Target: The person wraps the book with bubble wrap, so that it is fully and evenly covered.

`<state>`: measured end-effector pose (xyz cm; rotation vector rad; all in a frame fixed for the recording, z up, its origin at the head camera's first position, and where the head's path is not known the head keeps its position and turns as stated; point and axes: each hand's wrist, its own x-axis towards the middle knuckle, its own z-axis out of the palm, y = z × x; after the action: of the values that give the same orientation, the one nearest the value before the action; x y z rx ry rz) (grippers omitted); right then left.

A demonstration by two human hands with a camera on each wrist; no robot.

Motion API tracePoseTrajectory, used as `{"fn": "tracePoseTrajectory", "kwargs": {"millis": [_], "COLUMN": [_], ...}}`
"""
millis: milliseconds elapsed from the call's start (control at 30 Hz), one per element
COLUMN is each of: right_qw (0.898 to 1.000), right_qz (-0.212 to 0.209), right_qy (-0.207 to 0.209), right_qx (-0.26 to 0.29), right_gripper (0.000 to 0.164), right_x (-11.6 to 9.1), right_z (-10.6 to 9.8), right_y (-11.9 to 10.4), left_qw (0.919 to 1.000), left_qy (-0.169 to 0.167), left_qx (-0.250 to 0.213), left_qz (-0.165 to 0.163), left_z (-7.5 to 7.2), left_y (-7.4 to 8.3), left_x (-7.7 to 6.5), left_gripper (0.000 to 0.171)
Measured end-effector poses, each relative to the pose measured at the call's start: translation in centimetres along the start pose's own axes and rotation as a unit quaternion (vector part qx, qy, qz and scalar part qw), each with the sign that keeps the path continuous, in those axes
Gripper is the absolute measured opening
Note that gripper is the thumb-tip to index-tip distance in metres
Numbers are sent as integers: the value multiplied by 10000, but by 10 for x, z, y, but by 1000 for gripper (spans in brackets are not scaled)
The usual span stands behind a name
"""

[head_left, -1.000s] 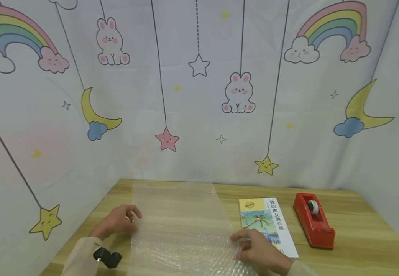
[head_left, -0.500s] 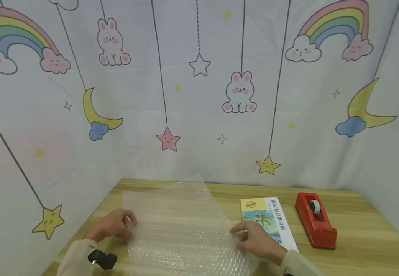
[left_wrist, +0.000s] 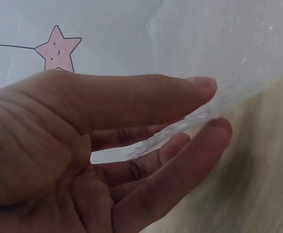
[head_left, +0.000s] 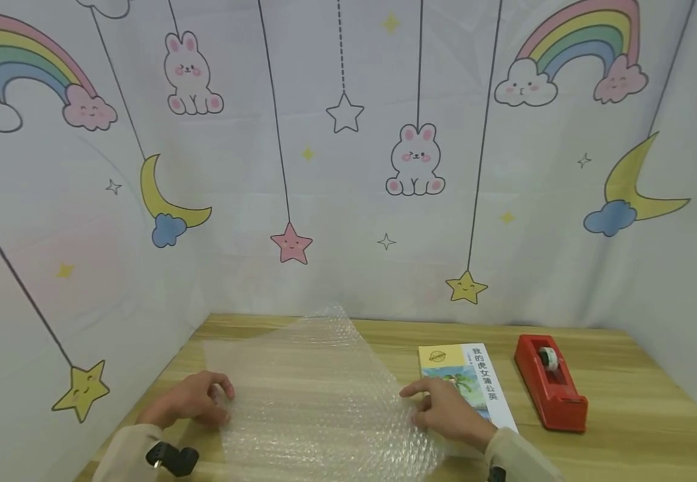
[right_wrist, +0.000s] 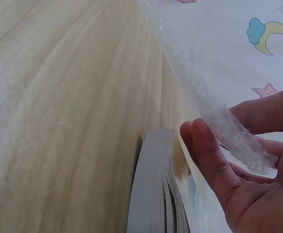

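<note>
The wrap [head_left: 306,408], a clear bubbled sheet, is stretched between two hands over the desk [head_left: 643,391]. The left hand [head_left: 194,402] has a pinching grip on its left edge, thumb above and fingers below, as the left wrist view shows. The right hand [head_left: 447,412] grips the opposite edge the same way, with the border running between thumb and fingers. The far edge slants, its right part rising to a peak in front of the cloth [head_left: 240,288], and wood grain shows through the sheet.

Just right of the wrap lies the book [head_left: 465,375], cover up, partly hidden by the right hand in the head view; whether they touch I cannot tell. Farther right stands the red dispenser [head_left: 550,395], well apart from the hands, with a tape roll [head_left: 548,359] in it. Pale sleeves [head_left: 128,455] cover both forearms.
</note>
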<state>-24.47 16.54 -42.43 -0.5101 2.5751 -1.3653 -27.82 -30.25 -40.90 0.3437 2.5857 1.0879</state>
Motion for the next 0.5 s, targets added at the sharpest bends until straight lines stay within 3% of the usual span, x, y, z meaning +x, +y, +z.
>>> {"fn": "tracePoseTrajectory", "kwargs": {"millis": [267,500], "right_qw": [9999,9999], "right_qz": [115,75], "right_qy": [-24,-91], "right_qx": [-19,99], "right_gripper": [44,45], "right_x": [1,1], "right_z": [-2,-5], "right_y": [-2,0], "left_qw": [9996,9989], "left_qy": [-239,-415], "left_qx": [-163,-28], "left_qz": [-35,-195], "left_z": [-2,-8], "left_y": [1,5], "left_x": [-5,-8], "left_gripper": [27,23]}}
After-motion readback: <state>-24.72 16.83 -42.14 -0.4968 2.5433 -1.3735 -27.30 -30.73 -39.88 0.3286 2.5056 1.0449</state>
